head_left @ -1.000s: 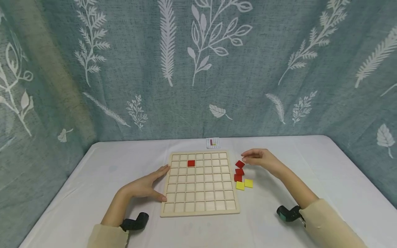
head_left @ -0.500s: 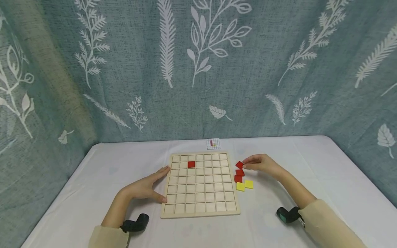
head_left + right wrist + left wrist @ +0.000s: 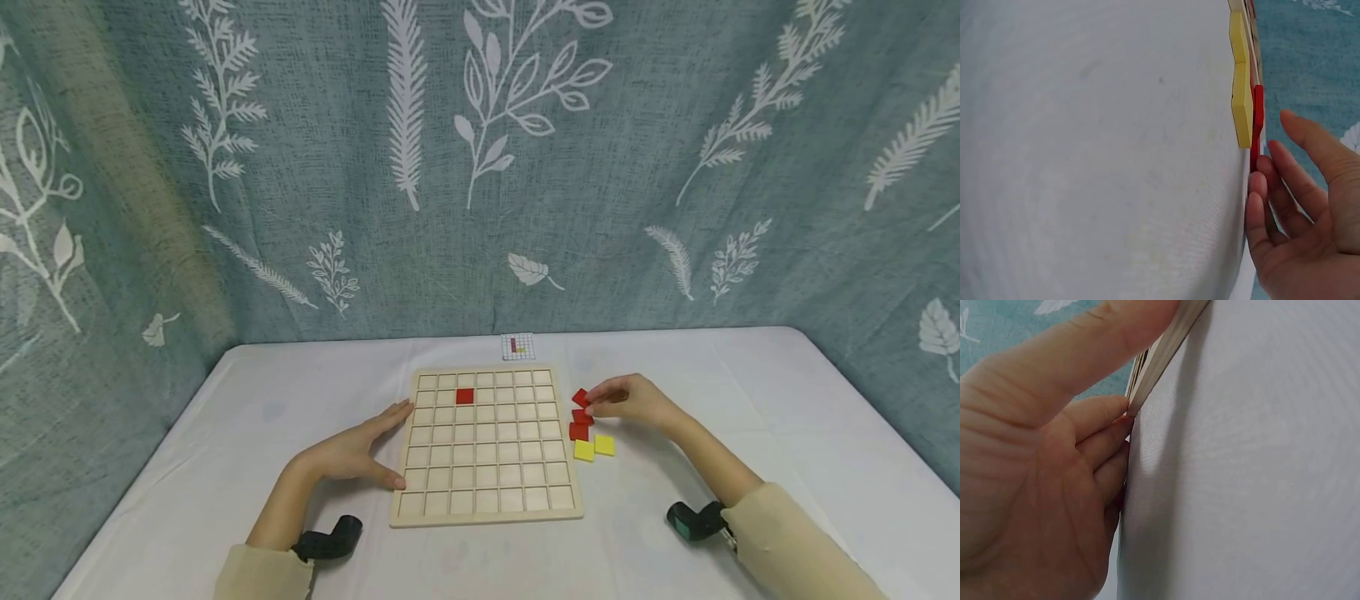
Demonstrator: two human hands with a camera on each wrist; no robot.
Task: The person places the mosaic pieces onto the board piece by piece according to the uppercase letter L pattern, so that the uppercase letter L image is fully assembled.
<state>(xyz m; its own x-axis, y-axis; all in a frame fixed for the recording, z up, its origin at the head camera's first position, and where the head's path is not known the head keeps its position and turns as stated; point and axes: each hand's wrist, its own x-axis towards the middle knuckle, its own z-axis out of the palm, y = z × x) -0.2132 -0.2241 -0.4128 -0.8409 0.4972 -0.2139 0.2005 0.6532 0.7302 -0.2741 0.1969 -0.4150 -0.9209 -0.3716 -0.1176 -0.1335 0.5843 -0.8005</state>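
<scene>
Nearest my head view I count two beige sleeves, a left sleeve [image 3: 264,571] and a right sleeve [image 3: 802,546], each with one black wrist-worn device beside it: the left device [image 3: 333,540] and the right device [image 3: 696,521]. All this is over a single white-cloth surface [image 3: 525,558].

Beyond them, my left hand [image 3: 351,450] has its fingers straight and its thumb spread, touching the left edge of one pale wooden grid board [image 3: 487,455]. I count seven columns by seven rows of shallow squares on it.

Five loose square tiles lie just right of the board. The two yellow ones are nearest: one yellow tile [image 3: 584,451] and another yellow tile [image 3: 604,446] beside it. Farther up come three red ones in a rough line: the near red tile [image 3: 579,432], the middle red tile [image 3: 582,417] and the far red tile [image 3: 580,397].

My right hand [image 3: 636,402] is at the last two, fingers loosely bent and thumb apart, gripping nothing.

One more red tile [image 3: 465,396] fills the third column from the left, second row from the far edge.

Past the board lies one small printed grid card [image 3: 518,347], before a blue-green leaf-patterned curtain [image 3: 442,275].
</scene>
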